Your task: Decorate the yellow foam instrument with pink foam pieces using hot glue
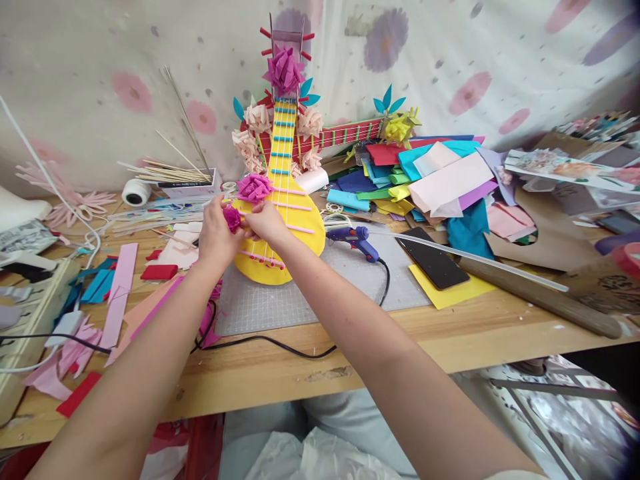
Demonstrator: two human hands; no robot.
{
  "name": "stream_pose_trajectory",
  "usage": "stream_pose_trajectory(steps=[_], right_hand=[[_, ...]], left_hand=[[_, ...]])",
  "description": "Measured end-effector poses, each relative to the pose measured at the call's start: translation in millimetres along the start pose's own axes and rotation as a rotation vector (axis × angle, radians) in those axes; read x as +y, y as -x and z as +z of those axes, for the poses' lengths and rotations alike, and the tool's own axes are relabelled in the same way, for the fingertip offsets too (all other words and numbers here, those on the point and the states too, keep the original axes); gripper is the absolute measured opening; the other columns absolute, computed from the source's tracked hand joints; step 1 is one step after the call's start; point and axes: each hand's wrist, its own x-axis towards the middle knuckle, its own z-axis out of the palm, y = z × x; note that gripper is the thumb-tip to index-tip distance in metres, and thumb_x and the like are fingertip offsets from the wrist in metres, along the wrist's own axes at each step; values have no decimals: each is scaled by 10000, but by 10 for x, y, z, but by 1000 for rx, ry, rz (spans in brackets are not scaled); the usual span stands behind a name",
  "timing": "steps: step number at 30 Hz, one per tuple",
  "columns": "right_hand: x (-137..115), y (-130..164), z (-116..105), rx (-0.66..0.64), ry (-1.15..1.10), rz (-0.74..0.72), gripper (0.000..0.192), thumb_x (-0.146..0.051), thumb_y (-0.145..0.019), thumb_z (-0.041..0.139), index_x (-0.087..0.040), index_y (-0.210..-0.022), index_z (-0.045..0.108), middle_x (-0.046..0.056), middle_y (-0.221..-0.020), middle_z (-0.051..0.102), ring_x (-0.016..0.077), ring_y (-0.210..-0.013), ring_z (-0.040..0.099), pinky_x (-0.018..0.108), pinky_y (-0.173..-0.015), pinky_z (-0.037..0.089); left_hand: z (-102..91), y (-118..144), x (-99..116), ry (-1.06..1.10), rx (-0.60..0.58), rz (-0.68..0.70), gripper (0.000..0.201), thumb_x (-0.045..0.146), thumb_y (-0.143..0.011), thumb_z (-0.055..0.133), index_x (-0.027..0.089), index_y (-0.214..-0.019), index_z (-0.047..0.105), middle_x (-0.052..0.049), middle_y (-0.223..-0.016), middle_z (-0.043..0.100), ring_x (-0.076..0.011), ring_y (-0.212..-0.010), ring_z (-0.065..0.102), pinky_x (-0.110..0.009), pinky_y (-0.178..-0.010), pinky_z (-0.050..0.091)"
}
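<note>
A yellow paper lute [307, 259] leans upright on the grey cutting mat [245, 312], with pink bars and white strings across its body. One magenta paper rose [285, 71] sits near its head and another rose [255, 188] on the upper left of its body. At the body's left edge my left hand [216, 233] is closed round a small magenta paper flower [232, 218]. My right hand [265, 223] is beside it, in front of the lute, its fingers bent together near the flower; what is between them is hidden.
A blue glue gun [356, 241] lies right of the lute, its black cord [280, 341] looping along the front. Beyond are a phone [433, 257], a glue stick [475, 257] and piled coloured paper [450, 177]. Paper scraps [119, 287] and a power strip [37, 320] are left.
</note>
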Motion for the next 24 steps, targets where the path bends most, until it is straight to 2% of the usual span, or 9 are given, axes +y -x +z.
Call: stream_pose_trajectory(steps=[2,4,8,11,14,16,19,22,24], right_hand=[[-91,127,-38,48,59,80,291,-184,-767,587,-210,-974,384,-15,-701,604,131,-551,596,268,-528,473],[-169,277,-116,47,90,70,280,-162,-755,587,-212,-928,373,-19,-691,595,126,-539,595,235,-486,448],[-196,596,-428,27,242,-81,202,-180,-750,600,-203,-780,402,-39,-671,553,78,-511,544,189,-448,400],[-137,853,-786,2,410,-171,148,-177,-742,609,-183,-728,461,-38,-677,542,51,-515,486,175,-456,374],[-39,1078,-1159,-218,589,-85,90,-198,-729,632,-173,-729,545,-37,-651,553,52,-490,464,185,-441,348],[65,1161,-1344,-296,694,62,124,-246,-748,630,-170,-685,556,-21,-623,575,65,-465,470,205,-429,348],[280,1159,-1455,-101,734,143,224,-373,-808,589,-171,-719,554,9,-644,611,78,-444,479,219,-420,360],[499,1054,-1403,-17,590,85,243,-412,-859,527,-171,-839,552,12,-667,605,72,-454,477,202,-414,355],[610,975,-1330,18,446,30,230,-397,-879,499,-176,-819,518,-11,-639,563,59,-448,445,184,-407,340]], left_hand=[[-23,5,5,-10,0,6,649,104,-607,670,224,-1192,415,-113,-1178,523,-312,-1202,467,-498,-1025,390],[-59,9,-18,-28,-17,7,669,115,-622,664,199,-1227,392,-121,-1182,516,-313,-1199,466,-503,-1017,391],[-145,29,-134,-8,-67,45,740,161,-614,680,198,-1279,357,-126,-1210,491,-293,-1188,479,-482,-996,416],[-191,86,-144,14,-10,105,730,178,-615,678,234,-1277,374,-127,-1232,472,-275,-1167,492,-467,-992,425],[-174,196,18,-18,122,195,649,159,-630,656,232,-1232,424,-127,-1231,471,-283,-1223,432,-477,-1057,351],[-108,291,181,-25,119,255,605,164,-642,647,212,-1209,442,-138,-1246,463,-289,-1242,405,-481,-1078,314],[53,455,382,-9,86,276,534,208,-675,627,183,-1181,459,-155,-1253,452,-297,-1238,399,-486,-1067,302],[207,634,476,-27,150,254,422,220,-721,575,180,-1132,485,-150,-1216,474,-284,-1206,420,-478,-1049,305],[271,753,504,-48,157,269,355,225,-742,552,184,-1092,508,-143,-1177,498,-278,-1179,439,-471,-1038,308]])
